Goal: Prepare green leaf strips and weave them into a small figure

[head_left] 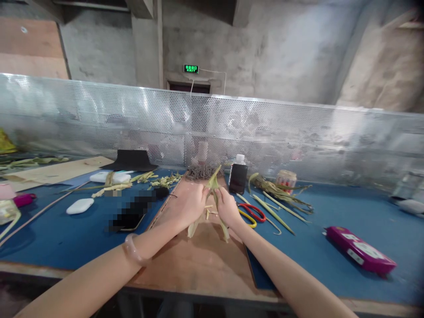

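Observation:
My left hand (192, 206) and my right hand (228, 208) meet over the wooden board (202, 265) in the middle. Between them they grip a pale green leaf strip (214, 177). Its pointed tip stands up above my fingers, and two loose ends hang below my hands, one on each side. The fingertips themselves are partly hidden. On the board under my hands lie a few short leaf scraps (208, 213). Just right of my right hand are scissors (255, 212) with red and yellow handles. A bracelet (133, 251) circles my left wrist.
Behind the board's far end, grey cord (202, 173) lies in a heap beside a dark-labelled bottle (238, 176). Leaf strips (274, 212), a can (286, 179) and a magenta pack (361, 249) lie right. Left are a phone (134, 216) and white case (80, 206). Perforated metal screen (149, 123) borders the back.

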Demonstrator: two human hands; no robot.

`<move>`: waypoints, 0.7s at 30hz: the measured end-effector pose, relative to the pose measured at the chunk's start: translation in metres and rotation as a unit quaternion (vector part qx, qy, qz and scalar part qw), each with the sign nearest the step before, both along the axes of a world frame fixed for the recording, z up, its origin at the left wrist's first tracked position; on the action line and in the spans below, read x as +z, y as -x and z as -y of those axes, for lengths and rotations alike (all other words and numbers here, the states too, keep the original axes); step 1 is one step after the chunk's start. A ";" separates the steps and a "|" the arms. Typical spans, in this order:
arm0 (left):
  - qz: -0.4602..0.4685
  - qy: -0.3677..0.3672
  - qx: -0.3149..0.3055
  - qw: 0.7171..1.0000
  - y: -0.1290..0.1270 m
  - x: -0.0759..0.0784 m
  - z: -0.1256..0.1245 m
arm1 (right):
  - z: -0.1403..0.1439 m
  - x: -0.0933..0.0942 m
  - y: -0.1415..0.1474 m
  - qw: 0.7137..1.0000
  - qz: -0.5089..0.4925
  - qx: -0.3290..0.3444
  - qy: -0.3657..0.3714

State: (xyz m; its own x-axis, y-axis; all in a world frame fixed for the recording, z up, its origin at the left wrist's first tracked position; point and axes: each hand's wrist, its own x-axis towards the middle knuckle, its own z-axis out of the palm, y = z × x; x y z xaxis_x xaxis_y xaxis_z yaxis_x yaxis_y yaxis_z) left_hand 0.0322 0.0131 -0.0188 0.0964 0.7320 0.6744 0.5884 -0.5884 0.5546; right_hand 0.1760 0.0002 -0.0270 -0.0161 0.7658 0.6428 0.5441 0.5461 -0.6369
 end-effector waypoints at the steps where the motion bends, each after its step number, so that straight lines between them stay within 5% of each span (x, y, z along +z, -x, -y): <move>1: -0.007 0.001 -0.002 1.000 0.001 -0.001 -0.002 | 0.000 0.000 -0.001 1.000 -0.001 0.004 0.004; 13: -0.069 0.016 -0.015 0.997 -0.010 0.001 0.011 | 0.005 0.002 0.014 0.994 -0.086 -0.070 0.024; 21: -0.064 0.038 0.009 0.997 -0.011 0.010 0.015 | 0.013 -0.002 0.020 0.995 -0.084 -0.045 0.009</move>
